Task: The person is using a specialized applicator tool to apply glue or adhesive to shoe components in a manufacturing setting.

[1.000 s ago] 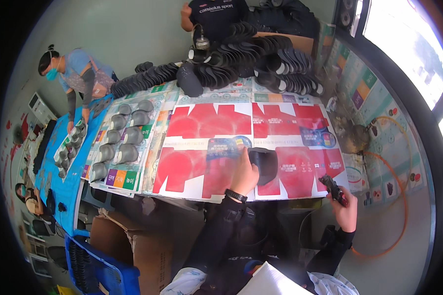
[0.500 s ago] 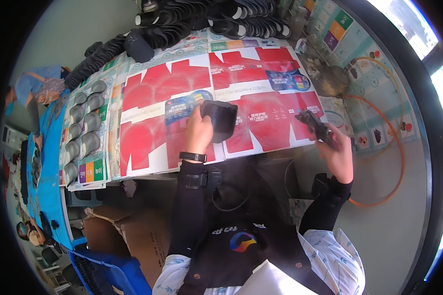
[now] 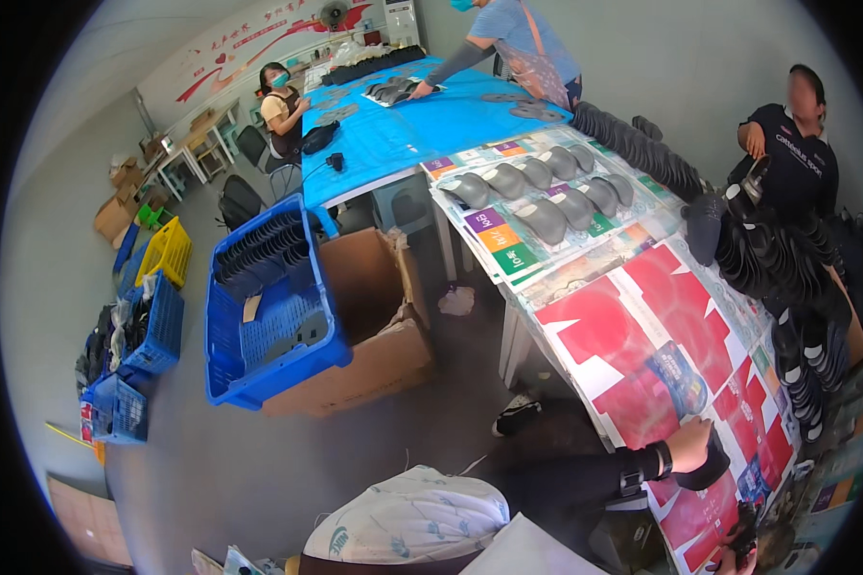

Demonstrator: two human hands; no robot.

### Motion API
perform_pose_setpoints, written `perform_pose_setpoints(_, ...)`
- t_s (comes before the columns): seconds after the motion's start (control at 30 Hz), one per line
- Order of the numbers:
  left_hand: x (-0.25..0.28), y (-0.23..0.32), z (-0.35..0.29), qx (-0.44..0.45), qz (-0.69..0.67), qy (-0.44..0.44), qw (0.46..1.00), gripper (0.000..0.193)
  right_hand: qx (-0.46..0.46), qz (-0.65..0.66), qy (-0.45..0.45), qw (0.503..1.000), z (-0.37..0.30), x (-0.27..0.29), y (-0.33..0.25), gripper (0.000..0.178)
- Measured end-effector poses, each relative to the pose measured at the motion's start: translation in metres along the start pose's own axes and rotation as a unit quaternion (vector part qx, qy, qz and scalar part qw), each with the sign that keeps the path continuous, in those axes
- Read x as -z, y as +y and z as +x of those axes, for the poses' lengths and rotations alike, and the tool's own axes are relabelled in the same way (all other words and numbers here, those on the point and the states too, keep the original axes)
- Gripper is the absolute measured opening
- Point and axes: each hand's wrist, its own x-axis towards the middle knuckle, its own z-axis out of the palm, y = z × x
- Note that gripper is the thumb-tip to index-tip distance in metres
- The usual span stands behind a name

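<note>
Over the red sheet (image 3: 638,407), left hand (image 3: 688,445) grips a black cup (image 3: 708,470). Right hand (image 3: 740,559) is closed around a dark tool (image 3: 742,525).

– Able to make out the right hand (image 3: 738,560)?
– Only partly; cropped by the lower edge, too dim for telling finger from finger around the dark tool (image 3: 744,530).
– Seeing the left hand (image 3: 688,445) whole?
– Can't find the fingertips, hidden by the black curved piece (image 3: 708,468). Nor the head-top of the co-worker in blue (image 3: 527,40), cut off above.
</note>
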Motion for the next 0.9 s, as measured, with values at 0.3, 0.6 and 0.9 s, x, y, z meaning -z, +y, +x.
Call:
perform_pose_setpoints(0.3,0.091,-0.008,0.009,0.043,-0.159,0.012,0.986,0.031,0.014,-0.073,-0.011,0.997,0.006,-0.008,-0.02,0.009)
perform_pose_setpoints(0.6,0.306,-0.075,0.011,0.12,-0.05,0.188,0.974,0.051,-0.004,-0.076,-0.015,0.997,0.023,-0.035,-0.069,0.035)
perform_pose_setpoints(0.9,0.314,-0.092,0.047,0.094,-0.117,0.137,0.979,0.033,0.041,-0.166,-0.123,0.977,0.066,-0.127,-0.123,0.035)
